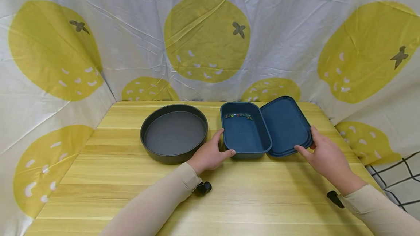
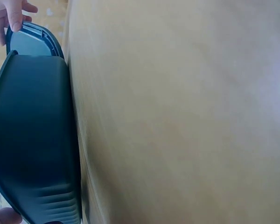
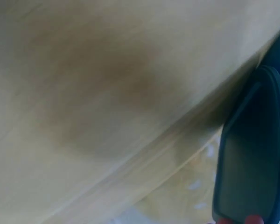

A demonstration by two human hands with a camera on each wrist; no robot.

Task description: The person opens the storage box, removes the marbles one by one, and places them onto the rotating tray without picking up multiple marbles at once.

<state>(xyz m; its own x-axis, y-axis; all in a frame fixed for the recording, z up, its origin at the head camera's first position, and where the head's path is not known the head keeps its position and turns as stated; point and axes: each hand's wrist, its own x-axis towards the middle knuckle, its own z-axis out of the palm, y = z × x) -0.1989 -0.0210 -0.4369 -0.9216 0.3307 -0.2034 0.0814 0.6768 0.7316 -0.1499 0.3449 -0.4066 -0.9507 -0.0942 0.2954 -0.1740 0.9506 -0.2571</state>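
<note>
My left grip (image 1: 210,154) clasps the near left corner of the box (image 1: 246,139) on the table (image 1: 82,177); my right grip (image 1: 328,157) pinches the tilted lid (image 1: 285,128), just right of it. Both seem light, stiff, slick; rims hold best. Head view shows beads (image 1: 237,115) toward the box's far end; left wrist's, only its ribbed outside.

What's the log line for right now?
left hand: touching blue box; right hand: holding blue lid; small colorful pieces: inside box; dark pan: uncovered
</note>
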